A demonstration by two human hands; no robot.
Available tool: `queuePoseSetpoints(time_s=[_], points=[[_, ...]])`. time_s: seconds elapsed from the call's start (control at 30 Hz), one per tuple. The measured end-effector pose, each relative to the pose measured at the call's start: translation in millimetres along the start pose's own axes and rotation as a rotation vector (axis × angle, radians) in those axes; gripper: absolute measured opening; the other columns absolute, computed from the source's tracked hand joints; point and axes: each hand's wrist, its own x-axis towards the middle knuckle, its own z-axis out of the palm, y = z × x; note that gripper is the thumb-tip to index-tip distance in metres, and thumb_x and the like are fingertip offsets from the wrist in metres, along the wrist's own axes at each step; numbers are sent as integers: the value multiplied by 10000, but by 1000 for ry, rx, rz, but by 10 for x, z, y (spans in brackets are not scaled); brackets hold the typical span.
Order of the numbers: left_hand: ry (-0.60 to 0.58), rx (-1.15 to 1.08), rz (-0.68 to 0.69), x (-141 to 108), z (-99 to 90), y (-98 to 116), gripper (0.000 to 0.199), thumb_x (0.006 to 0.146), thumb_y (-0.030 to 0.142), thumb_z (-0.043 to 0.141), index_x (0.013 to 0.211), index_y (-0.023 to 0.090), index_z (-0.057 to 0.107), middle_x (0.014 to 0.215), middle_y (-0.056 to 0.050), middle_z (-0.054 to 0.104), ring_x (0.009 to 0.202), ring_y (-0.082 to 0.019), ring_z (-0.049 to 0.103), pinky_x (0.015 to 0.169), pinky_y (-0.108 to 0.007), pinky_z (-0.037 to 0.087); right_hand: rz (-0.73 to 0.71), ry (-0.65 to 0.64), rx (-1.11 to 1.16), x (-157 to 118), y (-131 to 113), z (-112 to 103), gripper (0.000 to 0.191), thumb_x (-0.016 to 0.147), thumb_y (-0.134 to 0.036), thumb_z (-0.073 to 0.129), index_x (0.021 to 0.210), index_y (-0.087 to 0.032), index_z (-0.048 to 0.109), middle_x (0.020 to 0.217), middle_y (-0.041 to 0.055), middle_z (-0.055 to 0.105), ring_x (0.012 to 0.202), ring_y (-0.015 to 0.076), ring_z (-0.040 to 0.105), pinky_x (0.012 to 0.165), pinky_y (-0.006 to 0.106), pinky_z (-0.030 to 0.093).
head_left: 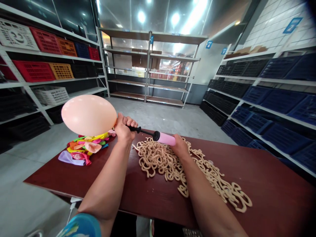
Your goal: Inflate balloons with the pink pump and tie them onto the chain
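Note:
A pink hand pump (pixel 166 139) with a black rod and black end is stretched between my two hands above the table. My left hand (pixel 124 127) is closed around the pump's black end. Against that hand, on its far left side, sits an inflated peach balloon (pixel 89 115); its neck is hidden by the fingers. My right hand (pixel 180 147) wraps the pink barrel, covering its other end. Below the balloon lies a pile of flat coloured balloons (pixel 85 149). Under my right hand and forearm spreads a heap of beige curly pieces (pixel 158 158), whose kind I cannot make out.
The dark red table (pixel 148 200) spans the front. Shelves with coloured crates (pixel 44 70) stand at left, and blue crates (pixel 283 131) fill the right rack. A metal rack (pixel 148 65) stands at the back. A white cable (pixel 71 209) hangs at the table's front left.

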Motion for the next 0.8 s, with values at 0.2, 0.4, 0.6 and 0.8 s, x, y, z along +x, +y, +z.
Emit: queuePoseSetpoints(time_s=[0.2,0.4,0.6,0.8], points=[[-42,9,-63,-127,67,-191,564,774,486,579,542,189,159,443,60,238,356,-68,317,406,-229,285,-104,1,56,-50,-244,6,254,807,-278,526,1043,-184,519,998,71,611,893,188,562,736,254,356],[-43,24,-69,-205,128,-270,554,789,484,559,530,189,168,433,53,244,359,-74,315,400,-237,288,-118,14,76,-81,-333,-31,306,802,-375,546,1046,-192,519,968,65,623,881,198,566,720,258,354],[-28,3,-30,-55,22,-100,559,779,480,574,536,185,166,439,55,242,365,-69,319,403,-226,291,-31,-38,50,-22,-164,-19,287,786,-366,545,1031,-217,537,958,47,624,829,186,570,637,252,333],[28,-14,-11,45,-49,2,545,780,475,571,550,187,170,440,61,241,360,-67,313,402,-221,283,0,-16,-5,13,74,26,271,748,-229,542,1019,-213,533,1013,49,612,860,185,569,632,250,328]])
